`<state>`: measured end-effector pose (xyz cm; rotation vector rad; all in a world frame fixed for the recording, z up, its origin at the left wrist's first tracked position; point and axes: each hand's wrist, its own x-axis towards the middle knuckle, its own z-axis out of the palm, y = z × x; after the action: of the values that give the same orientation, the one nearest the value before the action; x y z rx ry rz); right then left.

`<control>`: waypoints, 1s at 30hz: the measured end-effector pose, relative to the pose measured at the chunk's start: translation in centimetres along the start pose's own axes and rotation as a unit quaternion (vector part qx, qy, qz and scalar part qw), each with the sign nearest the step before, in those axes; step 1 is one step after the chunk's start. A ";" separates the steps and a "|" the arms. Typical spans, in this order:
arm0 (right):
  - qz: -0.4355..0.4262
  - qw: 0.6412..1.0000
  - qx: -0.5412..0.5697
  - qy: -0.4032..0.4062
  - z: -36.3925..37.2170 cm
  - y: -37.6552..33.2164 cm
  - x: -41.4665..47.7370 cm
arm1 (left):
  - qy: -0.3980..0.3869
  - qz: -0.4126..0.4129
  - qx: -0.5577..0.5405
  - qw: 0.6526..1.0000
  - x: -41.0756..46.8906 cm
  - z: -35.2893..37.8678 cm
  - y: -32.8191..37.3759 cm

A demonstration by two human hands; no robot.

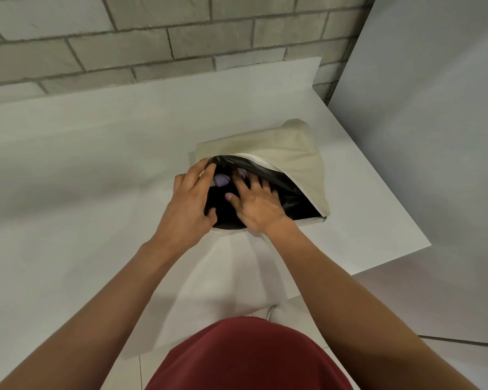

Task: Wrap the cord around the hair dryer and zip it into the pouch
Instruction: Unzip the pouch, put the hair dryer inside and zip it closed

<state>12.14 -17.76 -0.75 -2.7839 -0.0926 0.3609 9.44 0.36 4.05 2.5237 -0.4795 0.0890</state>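
Above a dark red shirt (245, 358), two bare forearms reach to the mouth of a cream fabric pouch with glossy black lining (290, 156), which lies unzipped on a white table (96, 164). The left hand (190, 198) grips the mouth's left rim, fingers curled over it, while the right hand (258, 205), close beside it, lies with fingers spread and straight inside the opening. A lavender plastic hair dryer (221, 180) shows partly within the pouch between the fingertips, and a grey brick wall (124, 38) stands behind the table.
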 end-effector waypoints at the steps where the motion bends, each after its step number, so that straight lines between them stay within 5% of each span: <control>1: -0.005 1.000 0.012 0.001 -0.3 0.0 -0.4 | 0.002 0.001 0.003 1.000 0.0 -0.1 -0.2; 5: -0.075 0.994 0.074 0.041 -1.8 1.3 -4.5 | 0.002 0.007 0.007 1.000 0.0 -0.2 -0.7; 8: -0.158 0.959 0.116 0.207 -2.0 4.7 -8.7 | 0.005 0.007 0.007 1.000 0.0 -0.3 -1.0; 11: -0.090 0.933 0.135 0.320 -1.8 10.3 -11.4 | 0.020 0.015 0.009 1.000 0.1 -0.4 -1.3; 14: 0.016 0.949 0.132 0.285 -1.9 15.2 -12.5 | 0.033 0.021 0.010 0.999 0.6 -0.6 -1.2; 19: -0.040 0.976 0.123 0.176 -0.8 16.8 -11.6 | 0.034 0.023 0.005 0.999 1.1 -0.7 -1.0; 25: -0.066 0.959 0.045 0.271 -0.5 16.2 -10.2 | 0.039 0.028 0.002 0.999 0.5 -1.1 -1.4; 30: -0.045 0.936 0.141 0.320 -2.6 16.0 -11.0 | 0.038 -0.060 -0.089 0.993 0.1 -1.9 -1.8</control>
<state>2.55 -34.85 -1.08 -2.4592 -0.0082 -0.5211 10.26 2.77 4.67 2.3586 -0.2899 0.0927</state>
